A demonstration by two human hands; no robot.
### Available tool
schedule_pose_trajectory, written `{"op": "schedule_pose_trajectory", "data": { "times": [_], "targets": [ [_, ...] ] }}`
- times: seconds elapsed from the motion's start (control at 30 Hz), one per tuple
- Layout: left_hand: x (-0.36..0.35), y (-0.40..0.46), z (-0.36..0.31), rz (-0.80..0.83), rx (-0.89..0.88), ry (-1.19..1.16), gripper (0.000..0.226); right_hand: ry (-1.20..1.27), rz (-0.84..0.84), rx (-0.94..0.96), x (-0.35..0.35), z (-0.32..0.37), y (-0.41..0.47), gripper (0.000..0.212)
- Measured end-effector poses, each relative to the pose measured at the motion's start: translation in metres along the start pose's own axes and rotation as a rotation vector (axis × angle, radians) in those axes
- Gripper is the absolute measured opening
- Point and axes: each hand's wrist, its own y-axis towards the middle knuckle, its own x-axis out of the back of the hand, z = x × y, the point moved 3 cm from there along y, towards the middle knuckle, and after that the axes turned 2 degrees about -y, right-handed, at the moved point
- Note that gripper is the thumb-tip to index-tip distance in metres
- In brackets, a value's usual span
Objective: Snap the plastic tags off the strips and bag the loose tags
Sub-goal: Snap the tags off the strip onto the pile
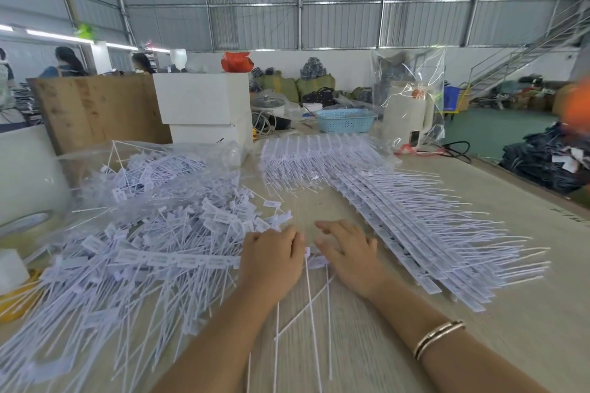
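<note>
At the near edge, both forearms reached in over the desk, the right wrist wearing a bracelet. The left hand lay knuckles-up with fingers curled down over the end of a strip of joined tags that ran off toward 9 o'clock. The right hand, just beside it at 3 o'clock, had fingers bent loosely over a single tag between the two hands; whether it pinched that tag I could not tell. Thin white tails trailed from there toward 6 o'clock. Toward 9 and 10 o'clock of the hands spread a heap of loose tags, partly over a clear plastic bag. Toward 1 and 3 o'clock lay a stack of unbroken strips, tails fanning to the right. Farther off stood white boxes, a blue basket and a white kettle wrapped in clear film.
</note>
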Motion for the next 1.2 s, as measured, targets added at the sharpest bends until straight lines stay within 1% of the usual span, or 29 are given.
{"op": "schedule_pose_trajectory", "data": {
  "times": [0.03, 0.07, 0.13, 0.2, 0.27, 0.3, 0.33, 0.4, 0.47, 0.53, 0.63, 0.73, 0.83, 0.9, 1.0, 1.1, 1.2],
  "targets": [
    [-0.001, 0.000, -0.001, 0.005, 0.000, -0.029, 0.018, 0.056, -0.021, 0.022, 0.002, 0.002, -0.001, 0.027],
    [-0.001, 0.000, -0.002, 0.012, 0.001, -0.074, 0.015, 0.083, -0.010, 0.039, 0.003, 0.003, -0.002, 0.026],
    [0.000, -0.001, -0.006, 0.020, -0.003, -0.142, 0.023, 0.053, 0.081, 0.079, 0.002, 0.008, -0.004, 0.027],
    [0.001, -0.001, -0.010, 0.029, -0.012, -0.142, 0.024, 0.026, 0.136, 0.126, 0.001, 0.012, -0.005, 0.022],
    [0.006, 0.000, -0.011, 0.019, -0.024, -0.105, 0.018, 0.107, 0.124, 0.138, 0.005, 0.014, -0.005, 0.019],
    [0.008, 0.001, -0.010, 0.013, -0.034, -0.049, 0.014, 0.178, 0.102, 0.127, 0.008, 0.014, -0.005, 0.021],
    [0.010, 0.002, -0.009, 0.014, -0.033, 0.013, 0.015, 0.247, 0.079, 0.109, 0.011, 0.013, -0.005, 0.023],
    [0.013, 0.001, -0.004, 0.056, -0.031, 0.124, 0.028, 0.335, 0.058, 0.079, 0.013, 0.011, -0.006, 0.028],
    [0.013, 0.000, -0.003, 0.106, -0.036, 0.123, 0.035, 0.365, 0.064, 0.070, 0.013, 0.010, -0.007, 0.032],
    [0.013, 0.000, -0.005, 0.123, -0.057, 0.074, 0.040, 0.396, 0.095, 0.049, 0.011, 0.010, -0.006, 0.034],
    [0.014, 0.000, -0.011, 0.104, -0.109, 0.038, 0.039, 0.423, 0.169, 0.047, 0.008, 0.010, -0.006, 0.029],
    [0.011, -0.001, -0.010, 0.079, -0.112, -0.077, 0.029, 0.526, 0.189, 0.091, 0.007, 0.008, -0.005, 0.021],
    [0.010, 0.000, -0.007, 0.081, -0.075, -0.216, 0.022, 0.614, 0.196, 0.082, 0.008, 0.006, -0.005, 0.021],
    [0.009, 0.000, -0.007, 0.074, -0.109, -0.252, 0.019, 0.630, 0.223, 0.063, 0.007, 0.006, -0.005, 0.020],
    [0.010, -0.001, -0.008, 0.054, -0.150, -0.325, 0.014, 0.645, 0.269, 0.066, 0.009, 0.008, -0.007, 0.013],
    [0.008, -0.002, -0.004, 0.055, -0.093, -0.444, 0.013, 0.582, 0.242, 0.091, 0.008, 0.009, -0.009, 0.010],
    [0.008, 0.000, -0.003, 0.072, -0.047, -0.550, 0.016, 0.558, 0.150, 0.144, 0.011, 0.014, -0.010, 0.009]
  ]
}}
